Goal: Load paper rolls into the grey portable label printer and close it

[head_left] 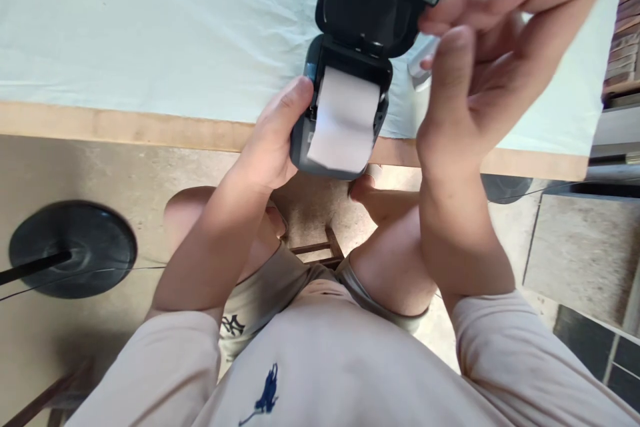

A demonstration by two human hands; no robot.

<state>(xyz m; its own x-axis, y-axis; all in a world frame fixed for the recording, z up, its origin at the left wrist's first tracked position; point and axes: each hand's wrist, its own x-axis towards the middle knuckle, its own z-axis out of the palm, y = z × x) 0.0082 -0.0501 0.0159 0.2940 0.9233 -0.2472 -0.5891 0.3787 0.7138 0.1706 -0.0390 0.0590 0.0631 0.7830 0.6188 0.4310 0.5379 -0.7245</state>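
Note:
A small black portable printer [300,140] is held at the table's front edge, its lid [370,7] swung up and back. Inside the compartment is white paper [345,120], its loose end lying over the front of the body. My left hand [275,133] is closed around the printer's left side, thumb on the rim. Slightly blurred, my right hand [480,67] is beside the lid's right edge; its fingertips seem to touch that edge, and the thumb stands apart. A whitish object [423,70] on the table is partly hidden behind this hand.
The table [150,27] has a pale blue cover and a wooden front edge [125,125]. A round black stand base [73,250] is on the floor at left, with a thin cable. Below the table is part of a wooden stool [330,243]. Stacked items [625,40] stand at far right.

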